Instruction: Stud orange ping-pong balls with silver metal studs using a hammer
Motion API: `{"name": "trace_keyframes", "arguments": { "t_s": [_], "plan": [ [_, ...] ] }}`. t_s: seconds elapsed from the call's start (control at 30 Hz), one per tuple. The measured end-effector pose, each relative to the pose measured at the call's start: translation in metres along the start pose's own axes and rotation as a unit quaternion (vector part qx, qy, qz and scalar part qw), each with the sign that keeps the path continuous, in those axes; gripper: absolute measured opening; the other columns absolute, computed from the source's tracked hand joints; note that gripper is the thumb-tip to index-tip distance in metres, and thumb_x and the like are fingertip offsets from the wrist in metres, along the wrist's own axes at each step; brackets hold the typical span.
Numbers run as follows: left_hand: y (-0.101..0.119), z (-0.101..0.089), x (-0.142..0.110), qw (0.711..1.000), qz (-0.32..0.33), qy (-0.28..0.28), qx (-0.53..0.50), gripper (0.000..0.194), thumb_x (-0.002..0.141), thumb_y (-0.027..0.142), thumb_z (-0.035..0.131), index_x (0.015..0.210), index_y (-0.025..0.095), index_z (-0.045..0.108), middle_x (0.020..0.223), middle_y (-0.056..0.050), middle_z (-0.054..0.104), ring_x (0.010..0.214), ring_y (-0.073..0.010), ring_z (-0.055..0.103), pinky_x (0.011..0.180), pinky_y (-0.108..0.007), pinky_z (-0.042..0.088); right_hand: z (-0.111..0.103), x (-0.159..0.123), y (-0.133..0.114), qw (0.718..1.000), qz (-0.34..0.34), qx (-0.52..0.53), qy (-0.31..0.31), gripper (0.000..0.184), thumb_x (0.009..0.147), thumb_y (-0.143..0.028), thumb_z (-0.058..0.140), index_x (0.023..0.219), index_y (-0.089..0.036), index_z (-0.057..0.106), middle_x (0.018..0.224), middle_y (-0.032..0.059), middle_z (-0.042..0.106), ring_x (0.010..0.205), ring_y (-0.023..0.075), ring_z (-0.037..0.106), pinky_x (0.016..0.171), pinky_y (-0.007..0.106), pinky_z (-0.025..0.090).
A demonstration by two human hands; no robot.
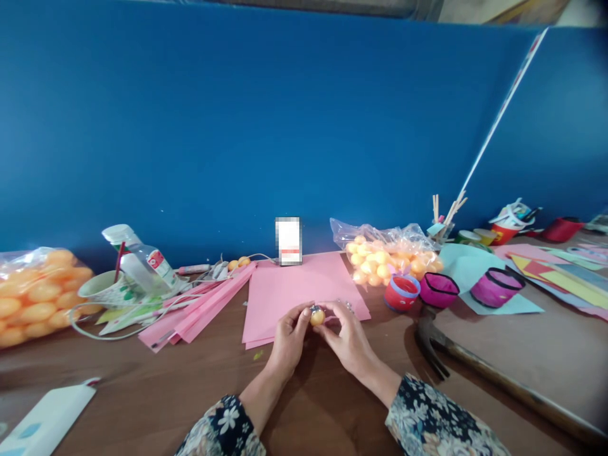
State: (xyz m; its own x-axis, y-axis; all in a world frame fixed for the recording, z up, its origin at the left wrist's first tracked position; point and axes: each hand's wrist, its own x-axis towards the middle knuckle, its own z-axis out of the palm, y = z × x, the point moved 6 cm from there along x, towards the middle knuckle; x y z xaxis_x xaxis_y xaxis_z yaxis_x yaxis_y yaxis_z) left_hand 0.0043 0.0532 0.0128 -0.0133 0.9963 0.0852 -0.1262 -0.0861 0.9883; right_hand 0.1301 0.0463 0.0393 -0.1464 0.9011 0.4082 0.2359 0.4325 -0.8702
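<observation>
brown table, blue wall; hands hold ball

Craft workspace, probably a workshop or classroom; exact type not certain. Comprising: brown tabletop against blue partition; pink paper sheets; coloured paper, assorted; bagged orange balls; wooden sticks, in holder; small decorated containers; one claw hammer
</observation>
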Motion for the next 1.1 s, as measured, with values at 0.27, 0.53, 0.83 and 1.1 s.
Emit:
{"name": "trace_keyframes", "arguments": {
  "t_s": [0.27,0.53,0.83,1.1],
  "plan": [
    [-0.0025,0.0,0.0002,1.0,0.011,0.003,-0.012,0.037,0.081,0.04,0.047,0.104,0.015,0.062,0.104,-0.009,0.066,0.102,-0.0242,0.057,0.09,-0.037,0.042,-0.0006,-0.0002,0.002,1.0,0.005,0.03,0.006,0.031,0.076,-0.019,0.057,0.106,-0.022,0.055,0.105,0.0062,0.06,0.093,0.0194,0.059,0.077,0.031,0.053],
    [0.0045,0.0021,0.0008,1.0,0.015,-0.001,0.001,0.037,0.08,0.039,0.049,0.105,0.014,0.061,0.107,-0.009,0.064,0.103,-0.0248,0.056,0.088,-0.036,0.044,-0.0017,-0.0003,0.0062,0.998,0.032,0.045,0.01,0.029,0.079,-0.023,0.055,0.108,-0.022,0.054,0.11,0.0068,0.059,0.098,0.0198,0.058,0.08,0.032,0.052],
    [0.0025,0.0018,-0.0011,1.0,-0.005,0.011,-0.018,0.04,0.078,0.039,0.053,0.11,0.015,0.057,0.105,-0.009,0.065,0.098,-0.0234,0.058,0.085,-0.036,0.046,-0.0006,-0.001,0.001,1.0,-0.007,0.01,0.015,0.031,0.078,-0.02,0.056,0.109,-0.023,0.053,0.111,0.0065,0.058,0.094,0.019,0.059,0.079,0.034,0.053],
    [0.0007,-0.0014,-0.0007,1.0,-0.01,0.025,0.0,0.037,0.077,0.038,0.053,0.104,0.014,0.06,0.101,-0.009,0.066,0.094,-0.0224,0.06,0.085,-0.034,0.046,0.0016,-0.0011,0.0014,1.0,-0.006,0.011,0.003,0.036,0.073,-0.018,0.061,0.108,-0.023,0.052,0.108,0.0062,0.057,0.091,0.0188,0.059,0.075,0.032,0.054]
  ]
}}
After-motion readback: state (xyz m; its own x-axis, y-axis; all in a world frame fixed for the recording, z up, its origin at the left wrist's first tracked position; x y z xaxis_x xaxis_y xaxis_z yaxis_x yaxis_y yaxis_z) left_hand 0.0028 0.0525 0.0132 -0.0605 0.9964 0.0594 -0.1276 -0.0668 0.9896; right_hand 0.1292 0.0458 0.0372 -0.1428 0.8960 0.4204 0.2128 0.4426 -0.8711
